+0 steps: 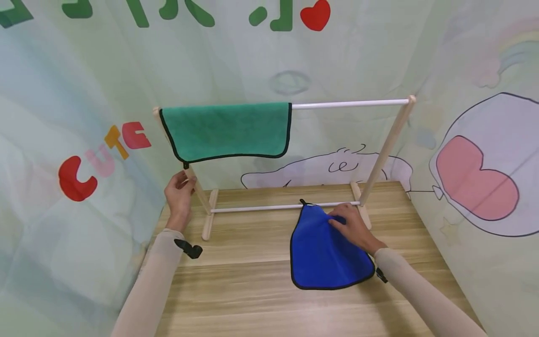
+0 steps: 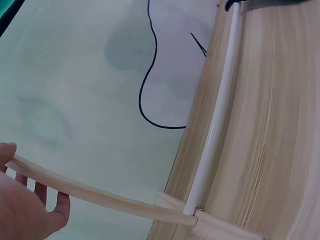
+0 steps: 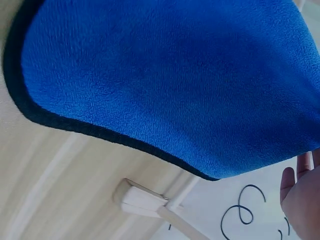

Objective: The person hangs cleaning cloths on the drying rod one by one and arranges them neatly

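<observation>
On the wooden rack [image 1: 386,152], a green towel [image 1: 227,131] covered the left half of the top rail [image 1: 349,104]. The left hand [image 1: 179,195] gripped the rack's left post [image 1: 200,192]; the right hand [image 1: 353,225] pinched a blue towel [image 1: 322,252] in front of the rack.

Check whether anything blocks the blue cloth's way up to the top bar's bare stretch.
Nothing visible does: the right hand pinches the blue cloth, and the green cloth hangs left of the top bar's bare stretch.

The right wrist view crops the black-edged blue plush cloth [image 3: 160,80]; also the bare right hand [image 3: 305,202]. Green printed lettering [image 1: 286,14] is cropped overhead.
</observation>
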{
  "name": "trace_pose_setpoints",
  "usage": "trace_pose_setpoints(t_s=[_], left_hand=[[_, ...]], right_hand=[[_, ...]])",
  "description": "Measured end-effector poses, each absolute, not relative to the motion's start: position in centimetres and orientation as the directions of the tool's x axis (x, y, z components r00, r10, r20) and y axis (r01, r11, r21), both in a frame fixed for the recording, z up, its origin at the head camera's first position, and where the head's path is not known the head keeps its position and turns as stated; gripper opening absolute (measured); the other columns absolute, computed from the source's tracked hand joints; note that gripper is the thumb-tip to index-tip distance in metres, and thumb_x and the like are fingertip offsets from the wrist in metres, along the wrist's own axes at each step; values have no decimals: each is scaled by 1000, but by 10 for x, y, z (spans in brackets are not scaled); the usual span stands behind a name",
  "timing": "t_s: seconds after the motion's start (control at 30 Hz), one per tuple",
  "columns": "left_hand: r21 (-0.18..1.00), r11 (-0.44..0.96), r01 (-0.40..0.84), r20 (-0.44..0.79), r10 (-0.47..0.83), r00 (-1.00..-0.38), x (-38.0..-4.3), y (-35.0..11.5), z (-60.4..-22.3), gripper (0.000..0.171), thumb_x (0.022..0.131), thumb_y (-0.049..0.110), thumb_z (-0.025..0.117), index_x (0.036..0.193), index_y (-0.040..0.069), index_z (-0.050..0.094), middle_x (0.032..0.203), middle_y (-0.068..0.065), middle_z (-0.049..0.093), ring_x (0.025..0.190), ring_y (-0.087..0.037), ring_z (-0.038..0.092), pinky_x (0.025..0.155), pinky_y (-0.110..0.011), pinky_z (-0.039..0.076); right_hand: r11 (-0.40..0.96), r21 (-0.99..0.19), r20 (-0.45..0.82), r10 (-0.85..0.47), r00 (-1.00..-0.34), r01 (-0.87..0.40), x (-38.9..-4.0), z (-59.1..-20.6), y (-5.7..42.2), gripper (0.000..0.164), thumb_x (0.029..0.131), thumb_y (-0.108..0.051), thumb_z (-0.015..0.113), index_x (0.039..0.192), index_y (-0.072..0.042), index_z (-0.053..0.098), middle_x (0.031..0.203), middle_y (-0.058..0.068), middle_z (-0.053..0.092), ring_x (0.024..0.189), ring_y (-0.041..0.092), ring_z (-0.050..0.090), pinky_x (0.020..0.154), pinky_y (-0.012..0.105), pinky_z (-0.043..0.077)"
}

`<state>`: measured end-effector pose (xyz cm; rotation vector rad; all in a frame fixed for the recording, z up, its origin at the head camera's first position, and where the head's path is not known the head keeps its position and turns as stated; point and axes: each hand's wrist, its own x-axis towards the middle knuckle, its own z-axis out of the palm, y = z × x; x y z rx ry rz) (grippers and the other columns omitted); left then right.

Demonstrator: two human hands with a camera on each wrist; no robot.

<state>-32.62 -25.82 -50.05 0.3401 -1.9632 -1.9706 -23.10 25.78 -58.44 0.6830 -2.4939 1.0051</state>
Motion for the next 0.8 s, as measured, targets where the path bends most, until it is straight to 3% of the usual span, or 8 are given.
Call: trace_pose_setpoints(t_s=[0.23, 0.47, 0.67, 0.8], left_hand=[[989, -134, 59, 5, -371, -929, -330, -263, -503, 45, 105, 14, 77, 149, 11, 67, 127, 6, 66, 113, -9, 65, 106, -42, 52], [990, -131, 55, 3, -368, -930, -329, -264, -504, 47, 105, 14, 77, 150, 12, 67, 128, 7, 66, 113, -9, 65, 108, -44, 51], [990, -128, 66, 17, -354, -935, -328, -266, -504, 45, 105, 13, 78, 149, 12, 68, 127, 7, 66, 111, -10, 65, 106, -42, 51], [989, -128, 78, 29, -348, -937, -327, -268, -504, 41, 104, 12, 78, 145, 13, 71, 126, 6, 68, 111, -11, 65, 103, -39, 53]], right_hand=[[588, -578, 529, -257, -808, -566, -228, -564, 255, 24, 87, 9, 88, 109, 0, 83, 108, 14, 78, 110, 37, 64, 97, 44, 49], [564, -576, 554, -265, -790, -592, -229, -542, 256, 23, 87, 9, 87, 108, 0, 84, 109, 14, 79, 111, 37, 65, 98, 38, 48], [549, -584, 559, -261, -787, -598, -232, -519, 257, 22, 89, 11, 85, 109, 1, 83, 108, 14, 79, 113, 38, 63, 106, 46, 45], [548, -584, 562, -259, -785, -599, -233, -502, 258, 22, 90, 11, 85, 109, 1, 83, 108, 14, 78, 116, 37, 59, 105, 36, 44]])
